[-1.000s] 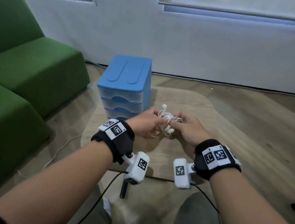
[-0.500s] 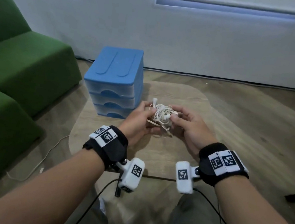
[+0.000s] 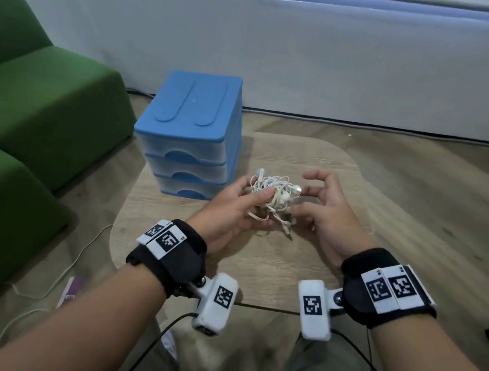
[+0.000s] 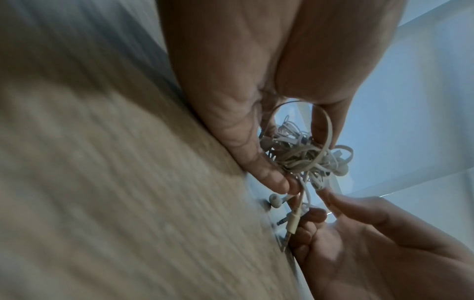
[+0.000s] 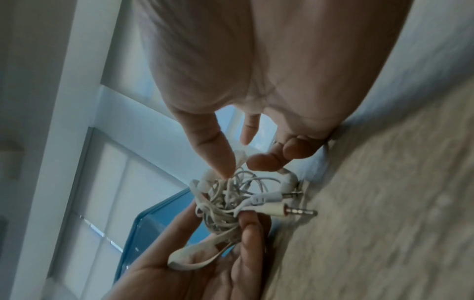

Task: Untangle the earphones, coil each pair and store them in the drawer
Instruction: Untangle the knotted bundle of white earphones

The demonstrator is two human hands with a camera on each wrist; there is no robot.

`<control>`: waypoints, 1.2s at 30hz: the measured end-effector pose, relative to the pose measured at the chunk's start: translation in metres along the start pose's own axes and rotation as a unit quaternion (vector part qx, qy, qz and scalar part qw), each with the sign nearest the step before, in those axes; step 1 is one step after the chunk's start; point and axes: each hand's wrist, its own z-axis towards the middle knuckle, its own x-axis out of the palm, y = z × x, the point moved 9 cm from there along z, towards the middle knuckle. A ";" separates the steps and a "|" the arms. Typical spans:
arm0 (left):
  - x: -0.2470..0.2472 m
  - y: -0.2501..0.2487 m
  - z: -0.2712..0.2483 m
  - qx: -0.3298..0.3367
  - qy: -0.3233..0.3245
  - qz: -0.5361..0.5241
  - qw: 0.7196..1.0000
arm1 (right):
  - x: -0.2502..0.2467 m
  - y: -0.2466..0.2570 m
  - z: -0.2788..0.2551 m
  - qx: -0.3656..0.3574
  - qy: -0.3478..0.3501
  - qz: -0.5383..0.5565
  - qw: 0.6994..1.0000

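Progress on the task looks to be at its very start. Nearest the person, the left hand (image 3: 235, 207) holds the earphones (image 3: 273, 194) as one white knotted clump, thumb laid over the top of it and fingers curled beneath, lifted just above the desk (image 3: 273, 261). The right hand (image 3: 324, 210) hovers just beside the clump with its fingers spread and loosely bent; in the right wrist view its fingertips (image 5: 225, 168) reach the upper loops, but whether they pinch a strand or only touch cannot be told. In that same view two metal jack plugs (image 5: 295, 212) stick out of the tangle side by side, which suggests at least two pairs are wound together, and a flat loop of cable hangs down across the left palm. No pair appears to be freed, and no neat coil can be seen anywhere. Farther off on the desk, just behind and to the left of the hands, stands the blue drawer unit (image 3: 188, 139), and all three of its drawers look closed. Judging from this, everything remains: a loose end or plug must be picked out and worked free, each pair separated and coiled, a drawer pulled open, and the coils placed inside. Beyond the desk lie the green sofa (image 3: 27, 110) and the wall under the windows.
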 end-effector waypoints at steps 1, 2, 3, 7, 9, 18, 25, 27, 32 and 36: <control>-0.001 0.001 0.001 -0.001 -0.004 -0.003 1.000 | -0.001 0.001 -0.002 -0.005 -0.004 -0.020 1.000; -0.002 0.002 0.001 -0.001 -0.009 -0.005 1.000 | -0.001 0.002 -0.003 -0.010 0.001 -0.043 0.999; -0.003 0.002 0.001 0.000 -0.015 -0.007 1.000 | 0.000 0.002 -0.003 -0.016 0.014 -0.066 0.998; -0.003 0.003 0.000 -0.001 -0.032 -0.012 0.999 | 0.007 -0.001 -0.008 -0.015 0.067 -0.091 0.993; -0.002 0.002 0.000 0.001 -0.029 0.006 1.000 | 0.011 -0.003 -0.010 -0.006 0.087 -0.083 0.993; -0.008 0.000 -0.004 0.029 -0.071 0.063 0.995 | 0.008 -0.005 -0.007 -0.012 0.093 -0.121 0.988; 0.001 -0.002 -0.007 0.051 -0.053 0.059 0.996 | -0.001 -0.011 -0.010 0.038 0.124 0.014 0.991; 0.009 -0.006 -0.008 0.068 -0.006 0.095 0.993 | 0.000 -0.012 -0.011 0.046 0.141 0.022 0.989; 0.021 -0.008 -0.011 0.087 0.026 0.199 0.976 | 0.004 -0.008 -0.010 0.040 0.151 0.030 0.987; 0.020 -0.007 -0.013 0.089 0.006 0.200 0.976 | -0.001 -0.003 -0.012 0.023 0.125 0.026 0.992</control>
